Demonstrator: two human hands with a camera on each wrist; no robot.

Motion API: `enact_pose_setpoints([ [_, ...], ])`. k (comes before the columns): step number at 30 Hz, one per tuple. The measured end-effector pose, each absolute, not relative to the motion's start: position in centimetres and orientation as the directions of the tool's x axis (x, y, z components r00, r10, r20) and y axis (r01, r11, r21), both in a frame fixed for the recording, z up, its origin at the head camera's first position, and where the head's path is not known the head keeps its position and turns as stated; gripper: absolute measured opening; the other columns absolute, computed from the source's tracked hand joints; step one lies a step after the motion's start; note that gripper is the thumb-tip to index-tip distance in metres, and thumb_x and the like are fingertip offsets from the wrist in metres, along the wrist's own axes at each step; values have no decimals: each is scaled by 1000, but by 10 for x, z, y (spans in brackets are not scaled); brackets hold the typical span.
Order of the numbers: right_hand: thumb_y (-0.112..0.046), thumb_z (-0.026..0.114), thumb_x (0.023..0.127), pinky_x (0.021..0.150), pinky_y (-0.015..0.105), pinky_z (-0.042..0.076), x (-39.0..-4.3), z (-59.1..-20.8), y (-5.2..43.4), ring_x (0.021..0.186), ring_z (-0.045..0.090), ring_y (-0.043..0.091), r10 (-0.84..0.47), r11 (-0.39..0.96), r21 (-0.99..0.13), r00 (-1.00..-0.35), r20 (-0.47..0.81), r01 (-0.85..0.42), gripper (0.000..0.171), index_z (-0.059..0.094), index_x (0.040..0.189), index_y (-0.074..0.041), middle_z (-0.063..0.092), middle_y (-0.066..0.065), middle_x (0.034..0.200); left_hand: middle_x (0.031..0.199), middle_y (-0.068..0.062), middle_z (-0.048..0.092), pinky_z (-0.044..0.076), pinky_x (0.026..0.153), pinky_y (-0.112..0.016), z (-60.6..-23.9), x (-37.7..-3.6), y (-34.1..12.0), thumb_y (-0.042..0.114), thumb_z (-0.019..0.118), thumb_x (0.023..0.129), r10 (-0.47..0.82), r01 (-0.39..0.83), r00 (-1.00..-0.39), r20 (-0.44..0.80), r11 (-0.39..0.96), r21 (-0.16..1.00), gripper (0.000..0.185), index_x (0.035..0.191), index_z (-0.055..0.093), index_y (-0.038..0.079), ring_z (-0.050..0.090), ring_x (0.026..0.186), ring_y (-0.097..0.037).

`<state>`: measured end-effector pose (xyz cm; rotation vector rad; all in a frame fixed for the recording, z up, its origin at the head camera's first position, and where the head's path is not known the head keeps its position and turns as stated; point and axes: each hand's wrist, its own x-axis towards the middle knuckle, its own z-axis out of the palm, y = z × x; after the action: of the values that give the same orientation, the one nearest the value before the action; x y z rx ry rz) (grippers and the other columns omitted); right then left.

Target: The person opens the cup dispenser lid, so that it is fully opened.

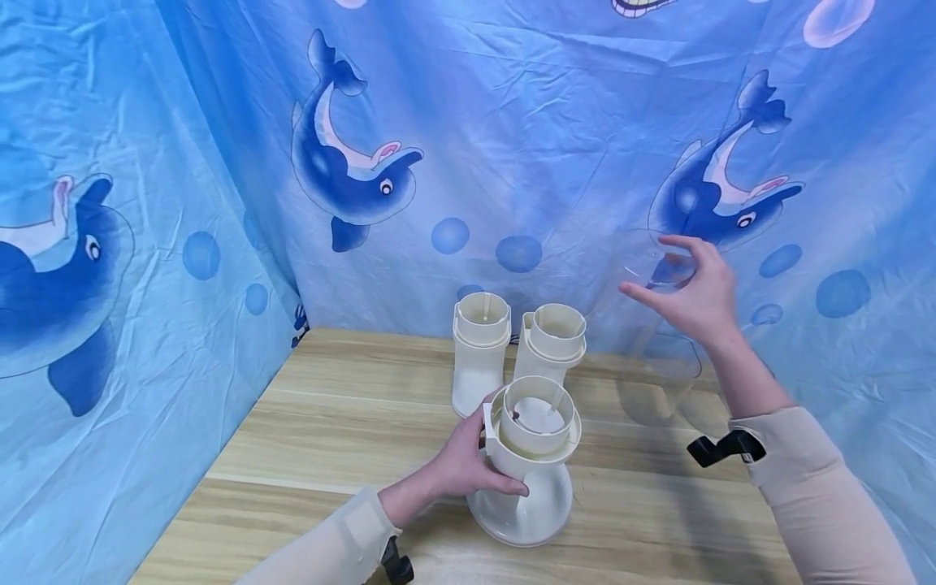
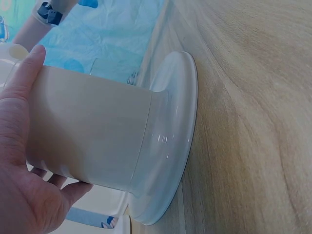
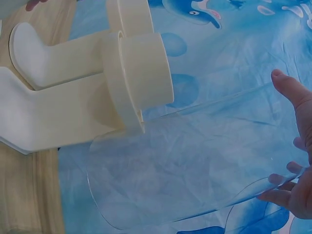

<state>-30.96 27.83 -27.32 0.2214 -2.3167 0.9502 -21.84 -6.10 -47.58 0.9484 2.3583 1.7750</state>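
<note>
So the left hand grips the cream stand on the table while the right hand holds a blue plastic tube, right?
Not quite: the tube is clear, not blue; the right wrist view shows the blue curtain through it. The left hand does grip the cream stand, and the right hand holds the tube.

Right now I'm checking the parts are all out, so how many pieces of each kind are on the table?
Cream plastic bases: 3 — one gripped by the left hand at, two behind at and.
Clear plastic cylinder: 1, its rim held by the right hand.
Total: 4
</note>
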Motion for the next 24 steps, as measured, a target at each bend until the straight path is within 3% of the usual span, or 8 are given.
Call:
enact_pose_setpoints([
  [5,-48,96,75,77,9,42,-313,-279,281,123,64,28,85,720,-604,-822,564,-340,86,61,146,-15,63,11,146,150,2,59,55,104,-32,-474,-217,-60,20,104,62,487,429,-817,307,159,889,130,166,26,32,61,130,-15],
  [9,-49,95,76,73,5,45,-317,-286,283,111,63,22,85,706,-631,-847,525,-321,86,60,147,-17,64,12,140,150,1,59,55,103,-32,-472,-216,-60,19,104,62,483,434,-817,313,159,887,131,166,26,32,61,130,-17],
  [15,-48,95,76,74,10,44,-323,-300,283,108,62,22,66,710,-634,-867,495,-307,86,60,147,-15,65,16,133,150,2,59,56,103,-31,-474,-217,-60,20,104,62,486,434,-817,310,164,886,130,166,26,32,61,130,-15],
  [20,-51,95,76,83,22,48,-330,-311,284,123,63,36,61,711,-641,-882,467,-290,89,58,148,-14,61,20,143,151,1,59,56,104,-32,-476,-218,-60,19,105,62,485,446,-812,324,158,881,130,166,27,32,61,131,-16],
  [24,-53,94,76,96,48,56,-334,-320,283,131,60,44,49,707,-651,-899,435,-276,94,54,151,-12,57,21,151,151,0,59,56,105,-32,-476,-218,-61,18,105,62,486,445,-812,324,154,882,130,166,27,31,61,131,-16],
])
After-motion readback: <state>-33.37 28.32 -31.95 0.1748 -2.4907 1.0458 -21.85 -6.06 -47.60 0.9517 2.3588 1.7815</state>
